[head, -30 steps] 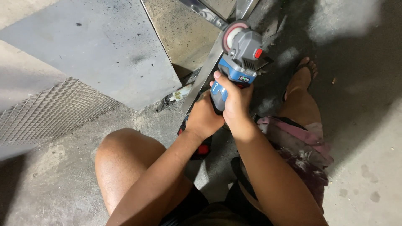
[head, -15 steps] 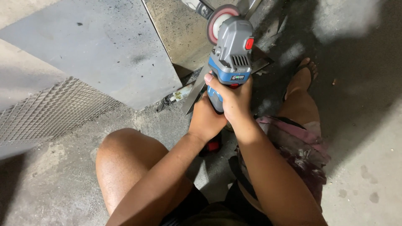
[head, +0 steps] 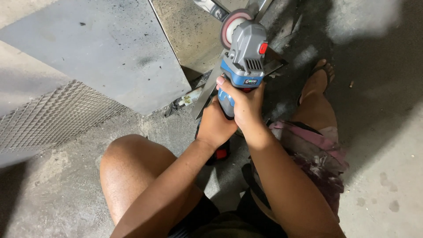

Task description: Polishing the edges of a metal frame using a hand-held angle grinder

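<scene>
Both my hands grip a cordless angle grinder with a grey head, blue body and red button. My right hand wraps the blue body from the right. My left hand clasps the handle lower down, just above the red and black battery. The grinder's round disc points away from me, over a long narrow metal strip that runs diagonally under the tool. I am crouched, with my left knee at the lower left and my right foot in a sandal at the right.
A large flat grey metal sheet lies at the upper left, with a brownish sheet beside it. A perforated mesh sheet lies at the left. Small scraps and a white stub sit by the sheet's edge on the concrete floor.
The grinder has swung left and away from me, its disc now higher in view near the top edge. Both hands stay on the tool.
</scene>
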